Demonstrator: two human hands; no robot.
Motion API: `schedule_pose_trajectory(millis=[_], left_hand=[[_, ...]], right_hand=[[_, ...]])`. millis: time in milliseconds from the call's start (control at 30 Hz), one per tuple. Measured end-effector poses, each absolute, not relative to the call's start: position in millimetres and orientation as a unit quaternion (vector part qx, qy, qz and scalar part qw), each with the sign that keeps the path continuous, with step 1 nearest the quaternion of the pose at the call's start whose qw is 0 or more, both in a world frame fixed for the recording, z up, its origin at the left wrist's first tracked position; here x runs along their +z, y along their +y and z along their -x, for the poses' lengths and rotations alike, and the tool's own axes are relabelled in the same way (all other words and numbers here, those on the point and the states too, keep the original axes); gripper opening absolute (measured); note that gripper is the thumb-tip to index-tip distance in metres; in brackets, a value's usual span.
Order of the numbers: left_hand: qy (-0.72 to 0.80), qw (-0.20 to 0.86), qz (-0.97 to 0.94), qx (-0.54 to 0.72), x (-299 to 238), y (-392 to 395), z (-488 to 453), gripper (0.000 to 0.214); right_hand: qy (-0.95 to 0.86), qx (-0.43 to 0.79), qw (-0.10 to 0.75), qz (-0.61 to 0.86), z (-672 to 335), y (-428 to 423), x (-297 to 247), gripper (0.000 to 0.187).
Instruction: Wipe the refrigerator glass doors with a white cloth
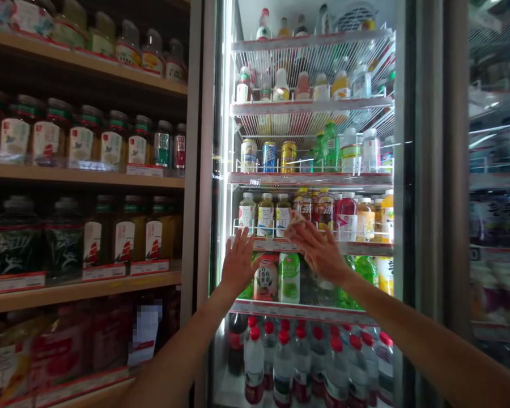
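Observation:
My left hand [239,259] is raised, fingers spread, at the glass front [226,181] of a lit drinks fridge. Whether its palm touches the glass, I cannot tell. To its right, my right hand [323,252] has its fingers closed around what looks like a small, pale, crumpled cloth [296,226], blurred at the fingertips. Behind the hands, tea bottles [266,215] line one shelf. A pink bottle [266,277] and a green-and-white bottle [289,277] stand on the shelf below, between my hands.
Wooden shelves [85,174] of bottled drinks run along the left, beside the fridge's metal frame [202,170]. Red-capped bottles [283,362] crowd the fridge bottom. Cans [269,157] and more bottles fill upper wire shelves. Another metal upright [444,187] and dim cooler shelves lie right.

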State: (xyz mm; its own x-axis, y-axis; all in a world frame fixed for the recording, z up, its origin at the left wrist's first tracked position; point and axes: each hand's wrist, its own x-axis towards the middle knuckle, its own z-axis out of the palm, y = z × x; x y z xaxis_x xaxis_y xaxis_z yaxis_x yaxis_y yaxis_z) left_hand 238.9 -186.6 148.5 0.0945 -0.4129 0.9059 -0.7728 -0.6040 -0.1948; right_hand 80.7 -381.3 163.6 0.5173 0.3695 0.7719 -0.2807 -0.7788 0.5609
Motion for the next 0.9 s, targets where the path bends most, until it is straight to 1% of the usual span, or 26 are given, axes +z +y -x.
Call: schedule_pose_trajectory(millis=[67,167,233,333,400,433,500,567,600,700,733,767,900], left_hand=[[-0.410,0.173,-0.716,0.537,148.0,-193.0,-234.2,0.054],[-0.423,0.166,-0.714,0.532,144.8,-199.2,-230.5,0.053],[-0.427,0.164,-0.714,0.530,143.9,-201.0,-230.3,0.053],[-0.406,0.180,-0.719,0.535,149.4,-201.8,-230.7,0.054],[-0.387,0.193,-0.728,0.531,157.9,-201.6,-230.0,0.056],[-0.380,0.197,-0.735,0.526,163.1,-201.3,-229.4,0.058],[-0.366,0.203,-0.749,0.513,173.8,-200.6,-228.6,0.062],[-0.348,0.207,-0.768,0.497,183.0,-199.8,-228.9,0.064],[-0.338,0.210,-0.777,0.487,186.6,-199.5,-229.4,0.065],[-0.322,0.214,-0.797,0.464,192.5,-199.9,-230.6,0.069],[-0.320,0.215,-0.799,0.462,193.2,-200.2,-230.6,0.070],[-0.318,0.215,-0.800,0.461,193.6,-200.5,-230.5,0.071],[-0.311,0.213,-0.798,0.470,194.0,-200.6,-230.8,0.070]], right_hand=[[-0.032,0.524,0.309,-0.793,-70.3,-392.0,169.7,0.050],[0.009,0.485,0.353,-0.800,-49.4,-412.8,170.2,0.055],[-0.021,0.489,0.364,-0.793,-35.5,-428.1,173.9,0.054],[-0.193,0.586,0.299,-0.728,-22.1,-444.6,188.3,0.046],[-0.235,0.613,0.277,-0.701,-18.7,-448.6,193.9,0.047],[-0.213,0.601,0.291,-0.713,-17.9,-449.1,194.1,0.047],[-0.121,0.537,0.344,-0.760,-16.4,-449.7,192.7,0.050],[-0.083,0.503,0.362,-0.780,-14.6,-451.7,195.7,0.052],[-0.108,0.519,0.346,-0.774,-14.2,-453.0,200.0,0.051],[-0.247,0.614,0.249,-0.706,-17.8,-451.9,216.6,0.047],[-0.261,0.624,0.235,-0.698,-20.9,-448.5,220.0,0.048],[-0.245,0.617,0.242,-0.707,-24.5,-443.9,221.7,0.048],[-0.050,0.498,0.350,-0.792,-36.9,-426.7,222.6,0.053]])
